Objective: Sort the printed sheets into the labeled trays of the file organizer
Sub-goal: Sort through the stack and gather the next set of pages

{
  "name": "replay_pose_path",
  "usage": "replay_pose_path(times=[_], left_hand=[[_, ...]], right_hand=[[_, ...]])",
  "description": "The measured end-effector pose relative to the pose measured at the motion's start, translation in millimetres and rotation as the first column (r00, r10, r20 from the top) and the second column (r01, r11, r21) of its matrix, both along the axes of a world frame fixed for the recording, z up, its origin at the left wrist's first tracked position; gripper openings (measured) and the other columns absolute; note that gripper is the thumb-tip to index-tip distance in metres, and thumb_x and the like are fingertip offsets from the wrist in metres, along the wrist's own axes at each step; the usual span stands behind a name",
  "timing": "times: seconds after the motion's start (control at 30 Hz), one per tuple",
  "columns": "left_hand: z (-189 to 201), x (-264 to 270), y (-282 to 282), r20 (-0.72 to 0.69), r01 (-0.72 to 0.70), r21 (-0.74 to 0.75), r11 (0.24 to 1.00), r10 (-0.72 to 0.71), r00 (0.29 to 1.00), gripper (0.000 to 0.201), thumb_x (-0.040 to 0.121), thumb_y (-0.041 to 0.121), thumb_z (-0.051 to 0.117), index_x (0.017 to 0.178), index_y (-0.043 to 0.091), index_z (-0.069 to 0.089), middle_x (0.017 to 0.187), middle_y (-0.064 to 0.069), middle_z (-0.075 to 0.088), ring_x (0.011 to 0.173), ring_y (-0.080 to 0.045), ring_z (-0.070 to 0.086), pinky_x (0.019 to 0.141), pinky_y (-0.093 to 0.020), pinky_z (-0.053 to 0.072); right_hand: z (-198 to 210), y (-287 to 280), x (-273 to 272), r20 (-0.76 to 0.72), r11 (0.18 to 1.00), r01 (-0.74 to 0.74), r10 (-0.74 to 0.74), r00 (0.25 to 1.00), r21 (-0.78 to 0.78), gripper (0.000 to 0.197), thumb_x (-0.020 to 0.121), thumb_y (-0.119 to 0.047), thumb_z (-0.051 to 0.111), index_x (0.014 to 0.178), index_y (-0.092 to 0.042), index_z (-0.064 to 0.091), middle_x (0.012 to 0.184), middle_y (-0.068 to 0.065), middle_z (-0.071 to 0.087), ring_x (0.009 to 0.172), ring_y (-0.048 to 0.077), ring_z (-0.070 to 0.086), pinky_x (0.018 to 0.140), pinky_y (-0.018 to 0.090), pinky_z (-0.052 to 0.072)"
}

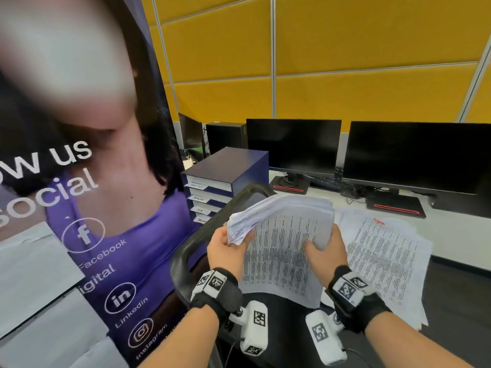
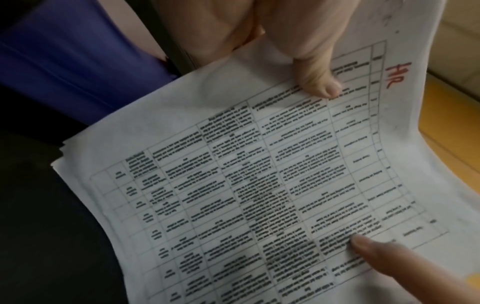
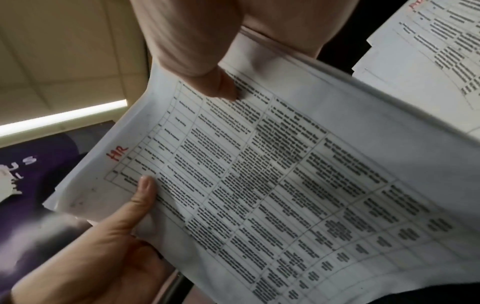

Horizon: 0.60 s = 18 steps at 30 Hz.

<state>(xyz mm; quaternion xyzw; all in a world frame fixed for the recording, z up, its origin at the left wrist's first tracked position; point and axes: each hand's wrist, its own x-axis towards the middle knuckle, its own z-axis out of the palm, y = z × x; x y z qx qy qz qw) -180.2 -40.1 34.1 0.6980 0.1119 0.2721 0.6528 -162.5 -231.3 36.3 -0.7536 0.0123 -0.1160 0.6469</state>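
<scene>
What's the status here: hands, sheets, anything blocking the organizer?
Left hand and right hand both grip the sheet stack. Top sheet marked HR in red. File organizer behind chair back, trays partly hidden.

organizer point(image 1: 228, 179) front: chair back point(image 1: 212, 224) in the way | desk right: loose sheets point(image 1: 385, 251)

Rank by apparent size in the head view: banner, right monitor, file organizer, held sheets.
1. banner, nearest the camera, so it looks inflated
2. right monitor
3. held sheets and file organizer: too alike to rank
</scene>
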Motion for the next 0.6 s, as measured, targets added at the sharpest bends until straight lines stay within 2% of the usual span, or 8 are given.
replay_pose_path(times=[0.07, 0.17, 0.27, 0.43, 0.53, 0.6], left_hand=[[-1.4, 1.1, -0.4, -0.025, 0.013, 0.018, 1.000, -0.013, 1.000, 0.021, 0.075, 0.026, 0.079, 0.088, 0.029, 0.063, 0.084, 0.014, 0.069, 0.079, -0.001, 0.064, 0.067, -0.013, 0.045], [-1.4, 3.7, -2.7, -0.054, 0.102, 0.092, 0.991, -0.097, 0.994, 0.021, 0.085, 0.031, 0.068, 0.105, 0.028, 0.061, 0.095, 0.018, 0.065, 0.089, 0.005, 0.059, 0.074, -0.015, 0.043], [2.3, 5.4, -5.0, -0.095, 0.178, 0.089, 0.980, -0.170, 0.981, 0.016, 0.094, 0.030, 0.054, 0.110, 0.026, 0.053, 0.098, 0.012, 0.060, 0.086, 0.004, 0.055, 0.072, -0.017, 0.041], [-0.1, 2.9, -0.1, -0.081, 0.118, -0.019, 0.993, -0.119, 0.990, 0.021, 0.094, 0.030, 0.054, 0.113, 0.022, 0.050, 0.102, 0.007, 0.062, 0.088, -0.001, 0.058, 0.069, -0.019, 0.043], [-8.4, 2.3, 0.8, -0.135, 0.149, 0.019, 0.989, -0.145, 0.980, 0.018, 0.096, 0.030, 0.050, 0.113, 0.026, 0.050, 0.103, 0.008, 0.063, 0.094, -0.006, 0.060, 0.076, -0.025, 0.045], [-9.2, 1.2, -0.5, -0.144, 0.149, 0.084, 0.985, -0.136, 0.980, 0.014, 0.098, 0.030, 0.046, 0.112, 0.029, 0.049, 0.100, 0.010, 0.062, 0.093, -0.006, 0.059, 0.078, -0.027, 0.046]], right_hand=[[-1.1, -1.1, -0.2, -0.013, 0.999, -0.027, 0.027, 1.000, -0.018, 0.044, 0.085, 0.004, 0.055, 0.121, -0.016, 0.041, 0.093, -0.009, 0.056, 0.081, 0.000, 0.056, 0.059, 0.012, 0.044], [-0.6, -3.8, 2.2, -0.024, 0.998, -0.058, 0.057, 0.998, -0.038, 0.048, 0.084, 0.007, 0.054, 0.126, -0.013, 0.042, 0.101, -0.002, 0.059, 0.082, 0.001, 0.056, 0.059, 0.012, 0.044], [0.5, -2.6, 3.8, -0.022, 0.995, -0.089, 0.088, 0.996, -0.054, 0.050, 0.084, 0.008, 0.051, 0.128, -0.014, 0.042, 0.106, 0.001, 0.060, 0.083, 0.003, 0.058, 0.059, 0.011, 0.045], [0.5, -3.8, 0.1, -0.033, 0.986, -0.158, 0.157, 0.987, -0.056, 0.051, 0.085, 0.012, 0.047, 0.124, -0.020, 0.038, 0.095, -0.010, 0.057, 0.077, 0.002, 0.058, 0.051, 0.012, 0.048], [-3.8, -6.9, 2.1, -0.058, 0.984, -0.161, 0.157, 0.986, -0.080, 0.052, 0.087, 0.010, 0.045, 0.129, -0.018, 0.033, 0.101, -0.004, 0.057, 0.082, 0.001, 0.055, 0.061, 0.012, 0.044], [-5.0, -6.8, 2.5, -0.068, 0.980, -0.159, 0.152, 0.986, -0.115, 0.049, 0.089, 0.009, 0.043, 0.129, -0.017, 0.033, 0.104, 0.000, 0.057, 0.082, 0.004, 0.056, 0.060, 0.014, 0.045]])
